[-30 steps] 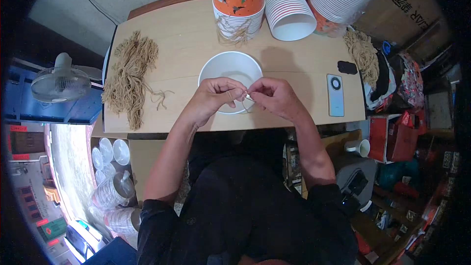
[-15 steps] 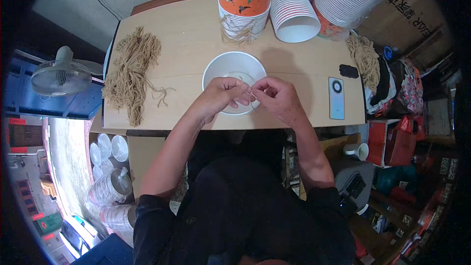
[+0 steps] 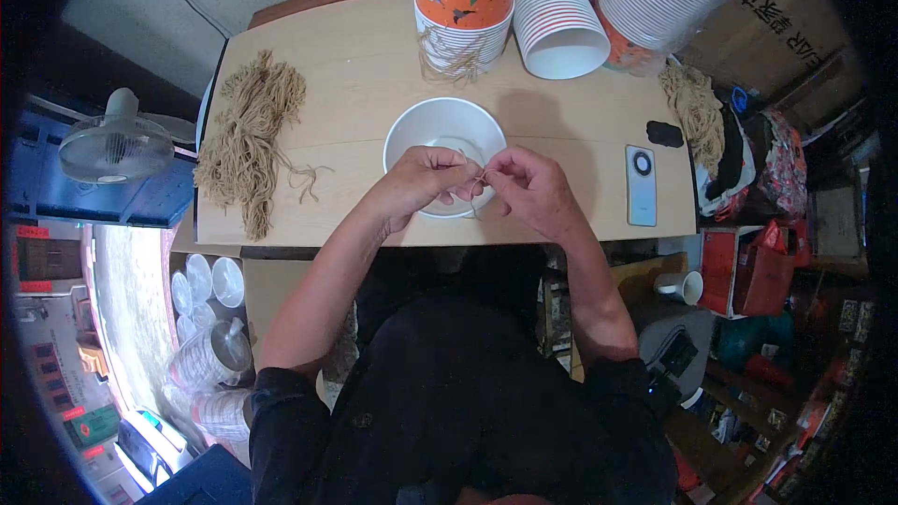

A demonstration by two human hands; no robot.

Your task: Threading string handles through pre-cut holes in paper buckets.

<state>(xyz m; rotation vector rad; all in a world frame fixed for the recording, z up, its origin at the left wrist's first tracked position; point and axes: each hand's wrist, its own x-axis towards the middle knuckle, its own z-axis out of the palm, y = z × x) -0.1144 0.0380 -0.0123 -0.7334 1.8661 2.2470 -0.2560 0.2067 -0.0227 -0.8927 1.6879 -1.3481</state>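
A round white tub [image 3: 440, 122] stands on the table below both hands, which hide its near side. Over its near rim, my left hand [image 3: 419, 183] is closed in a pinch on a thin piece of string [image 3: 478, 180]. My right hand [image 3: 535, 191] pinches the same string from the other side. The fingertips of the two hands nearly meet, and a short loose end hangs beneath them. Whether the string is knotted or looped is too small to tell.
On the table [image 3: 346, 93] lies a bundle of tan string [image 3: 248, 140] at the left. Stacked paper tubs [image 3: 463, 9] and a tipped stack [image 3: 566, 33] occupy the back. A phone [image 3: 642, 185] and a small black object [image 3: 665, 135] lie at the right. A fan [image 3: 117, 145] stands left.
Both hands stay over the tub, still pinching the string. The fingers of my right hand have shifted slightly, and the string's loose end has changed its hang.
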